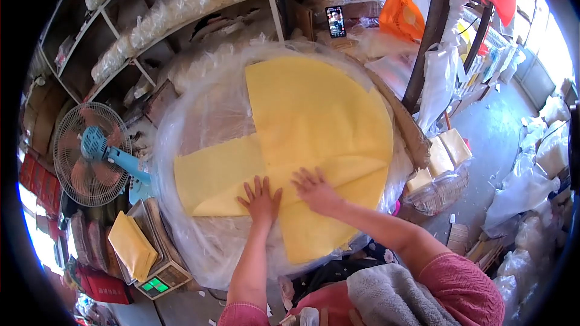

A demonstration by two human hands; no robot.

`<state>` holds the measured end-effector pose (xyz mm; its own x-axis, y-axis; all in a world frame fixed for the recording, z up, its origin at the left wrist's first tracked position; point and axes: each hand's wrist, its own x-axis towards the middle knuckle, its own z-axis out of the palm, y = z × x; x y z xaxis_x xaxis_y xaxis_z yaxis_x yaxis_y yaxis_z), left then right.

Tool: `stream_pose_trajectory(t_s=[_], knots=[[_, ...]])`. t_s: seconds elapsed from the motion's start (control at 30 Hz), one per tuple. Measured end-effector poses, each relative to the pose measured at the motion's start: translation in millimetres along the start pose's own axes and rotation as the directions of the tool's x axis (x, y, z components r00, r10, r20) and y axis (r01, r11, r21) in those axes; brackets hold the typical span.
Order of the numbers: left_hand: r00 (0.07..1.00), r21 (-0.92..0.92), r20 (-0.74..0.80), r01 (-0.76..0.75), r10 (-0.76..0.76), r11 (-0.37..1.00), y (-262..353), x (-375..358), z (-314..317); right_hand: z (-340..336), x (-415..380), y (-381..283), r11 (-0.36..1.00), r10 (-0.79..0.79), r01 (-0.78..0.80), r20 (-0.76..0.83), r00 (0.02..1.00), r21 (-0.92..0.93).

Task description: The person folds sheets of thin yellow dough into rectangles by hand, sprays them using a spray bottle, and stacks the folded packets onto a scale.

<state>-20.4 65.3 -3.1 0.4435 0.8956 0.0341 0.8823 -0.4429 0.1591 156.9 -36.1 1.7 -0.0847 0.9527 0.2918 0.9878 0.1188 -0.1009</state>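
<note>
A large yellow sheet (320, 115), paper or thin cloth, spreads over the plastic-covered work surface (211, 247). Creases run across its lower right part. Another yellow piece (220, 172), lighter in tone, reaches out to the left, with a narrow folded-looking strip along its lower edge. My left hand (261, 203) lies with fingers spread at the lower edge of this left piece, close to the large sheet. On the large sheet, just to the right, rests my right hand (316, 192), fingers apart. Neither hand holds anything.
A blue fan (92, 145) stands at the left. Below it, a stack of folded yellow material (133, 244) sits on a scale (158, 278) with a lit green display. A phone (336, 22) stands at the back, left of an orange bag (402, 12). Plastic-wrapped bundles (441, 187) are at the right.
</note>
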Motion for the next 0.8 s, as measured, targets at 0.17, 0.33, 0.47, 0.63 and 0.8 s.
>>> stream_pose_trajectory(t_s=[0.17,0.33,0.47,0.63,0.8], knots=[[0.986,0.026,0.048,-0.162,0.161,0.986,-30.2,-1.9,-2.1,7.4,-13.0,25.8,0.996,0.089,-0.086,0.089,0.992,-0.03],[0.996,0.159,-0.086,0.02,-0.007,0.987,-133.2,-11.8,-5.9,-17.6,-57.6,115.8,0.96,0.224,-0.22,0.004,0.975,-0.174],[0.991,0.158,-0.032,0.131,-0.128,0.979,-162.5,-19.2,-36.3,-29.3,-70.5,127.4,0.958,0.23,-0.218,0.046,0.972,-0.185],[0.982,0.129,0.154,0.093,-0.113,0.987,-181.1,50.7,-65.5,-85.9,-6.3,141.5,0.936,0.333,-0.353,0.306,0.892,0.011],[0.984,-0.049,-0.034,-0.178,0.176,0.983,-189.5,156.7,-44.2,-52.5,77.5,215.3,0.975,0.21,-0.22,0.191,0.959,0.031]])
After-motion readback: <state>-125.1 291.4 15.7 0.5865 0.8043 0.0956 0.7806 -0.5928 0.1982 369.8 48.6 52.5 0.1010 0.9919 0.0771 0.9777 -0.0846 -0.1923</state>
